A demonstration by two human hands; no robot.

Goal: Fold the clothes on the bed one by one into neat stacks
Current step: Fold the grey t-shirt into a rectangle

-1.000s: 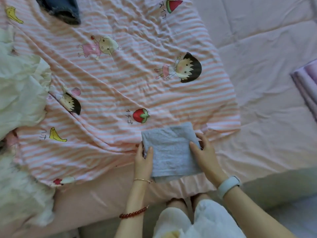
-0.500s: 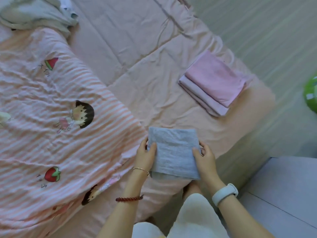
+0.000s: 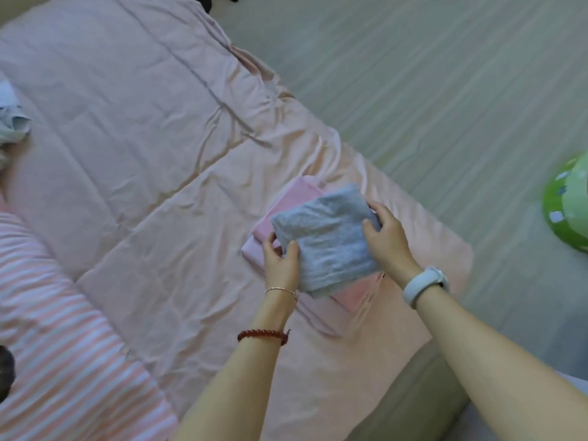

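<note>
A folded grey garment [image 3: 331, 240] lies over a stack of folded pink clothes [image 3: 292, 198] near the bed's right corner. My left hand [image 3: 281, 265] grips the grey garment's left edge, thumb on top. Gripping its right edge is my right hand [image 3: 386, 237], fingers curled over the far corner. Most of the pink stack is hidden under the grey piece; its far corner and a near corner [image 3: 356, 294] show.
The pink bed sheet [image 3: 143, 148] fills the middle. A pink-and-white striped blanket [image 3: 63, 361] lies at the lower left. Crumpled pale clothes [image 3: 11, 122] sit at the left edge. Beyond the bed's right edge is floor with a green round object [image 3: 569, 211].
Both hands carried the folded grey garment from the striped blanket's edge rightward across the bed and onto the pink stack. The view swung right with them.
</note>
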